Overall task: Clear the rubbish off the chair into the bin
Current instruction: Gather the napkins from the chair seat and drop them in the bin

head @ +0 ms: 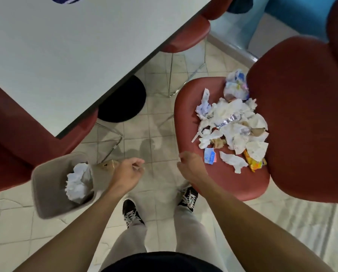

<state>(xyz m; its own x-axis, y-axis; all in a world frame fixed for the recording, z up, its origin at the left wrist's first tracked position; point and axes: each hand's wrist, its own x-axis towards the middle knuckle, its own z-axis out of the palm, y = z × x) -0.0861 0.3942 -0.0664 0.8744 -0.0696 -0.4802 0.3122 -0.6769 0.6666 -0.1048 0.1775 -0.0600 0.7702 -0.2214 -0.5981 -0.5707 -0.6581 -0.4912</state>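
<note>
Rubbish (232, 126) on chair (232, 183), bin (46, 193) at left.

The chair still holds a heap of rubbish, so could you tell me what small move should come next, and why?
Probably the right hand, apparently empty at the seat edge, should reach for the small blue wrapper nearest it.

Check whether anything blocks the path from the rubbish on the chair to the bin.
Nothing visible does. Open tiled floor lies between the chair holding the rubbish and the bin; only the person's own hands and feet are there.
</note>
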